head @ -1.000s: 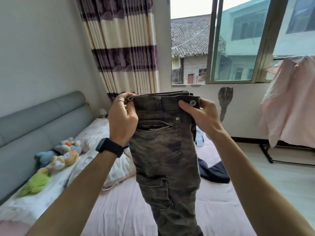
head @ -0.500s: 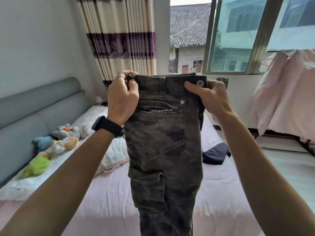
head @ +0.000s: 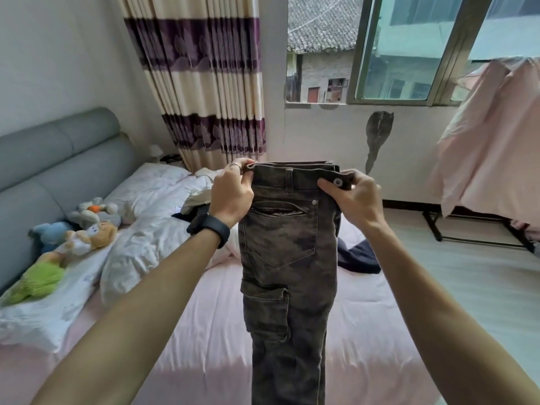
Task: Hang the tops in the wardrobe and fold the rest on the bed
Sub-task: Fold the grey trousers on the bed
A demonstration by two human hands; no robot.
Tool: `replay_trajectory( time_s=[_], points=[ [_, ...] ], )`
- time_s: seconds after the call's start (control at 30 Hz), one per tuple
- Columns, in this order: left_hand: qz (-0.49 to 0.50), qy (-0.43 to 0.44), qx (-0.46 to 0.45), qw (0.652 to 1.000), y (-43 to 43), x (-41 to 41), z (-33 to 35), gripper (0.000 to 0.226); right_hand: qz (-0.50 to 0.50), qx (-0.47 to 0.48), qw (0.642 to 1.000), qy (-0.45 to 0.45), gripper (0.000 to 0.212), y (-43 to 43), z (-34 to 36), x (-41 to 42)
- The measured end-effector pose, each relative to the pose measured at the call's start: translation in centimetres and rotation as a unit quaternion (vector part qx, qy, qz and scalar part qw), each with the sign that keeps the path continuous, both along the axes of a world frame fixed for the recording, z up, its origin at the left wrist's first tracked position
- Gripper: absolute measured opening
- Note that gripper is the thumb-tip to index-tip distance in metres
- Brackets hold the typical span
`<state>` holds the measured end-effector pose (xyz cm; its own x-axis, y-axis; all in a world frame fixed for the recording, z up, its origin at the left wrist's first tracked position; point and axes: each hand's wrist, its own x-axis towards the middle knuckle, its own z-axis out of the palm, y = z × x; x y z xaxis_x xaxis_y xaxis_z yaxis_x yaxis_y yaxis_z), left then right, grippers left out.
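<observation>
Above the bed point(head: 222, 340), left hand point(head: 232, 194) and right hand point(head: 355, 197) pinch the trousers point(head: 287, 258) by the waistband. Nothing looks folded yet; a dark garment point(head: 361, 258) waits on the bed.

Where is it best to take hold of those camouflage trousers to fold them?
Probably at the waistband, one hand at each end, coming in from the sides. It is the firmest, straightest edge, and the trousers hang straight down from it above the bed. The left hand and right hand pinch it just there.
</observation>
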<state>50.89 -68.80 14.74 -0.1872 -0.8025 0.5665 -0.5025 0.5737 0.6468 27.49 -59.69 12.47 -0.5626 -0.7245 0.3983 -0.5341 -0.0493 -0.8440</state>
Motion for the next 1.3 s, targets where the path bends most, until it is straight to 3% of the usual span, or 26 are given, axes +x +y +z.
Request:
replay_trajectory(
  time_s=[0.13,0.5,0.87,1.03,1.17,1.3],
  points=[
    [0.017,-0.012,0.015,1.000,-5.3,-3.1,-3.8,0.024,-0.014,0.028,0.998,0.054,0.039,-5.2,-3.3,-3.0],
    [0.051,-0.007,0.185,0.981,-23.0,-12.2,-13.9,0.013,0.048,0.148,0.988,-0.004,0.035,-23.0,-13.0,-12.7],
    [0.068,-0.102,0.299,0.946,-40.4,-19.6,-29.3,0.021,0.044,0.285,0.957,-0.015,0.022,-40.3,-28.1,-18.2],
    [0.055,-0.089,0.327,0.939,-48.8,-23.0,-38.4,0.020,0.013,0.309,0.951,-0.013,0.029,-48.1,-36.5,-20.8],
    [0.059,-0.073,0.330,0.939,-54.0,-25.4,-44.1,0.032,0.004,0.305,0.952,-0.001,0.061,-52.2,-42.2,-22.1],
    [0.000,-0.150,0.333,0.931,-53.7,-26.2,-51.5,0.041,0.038,0.335,0.940,0.041,0.063,-50.7,-50.2,-21.4]
  ],
)
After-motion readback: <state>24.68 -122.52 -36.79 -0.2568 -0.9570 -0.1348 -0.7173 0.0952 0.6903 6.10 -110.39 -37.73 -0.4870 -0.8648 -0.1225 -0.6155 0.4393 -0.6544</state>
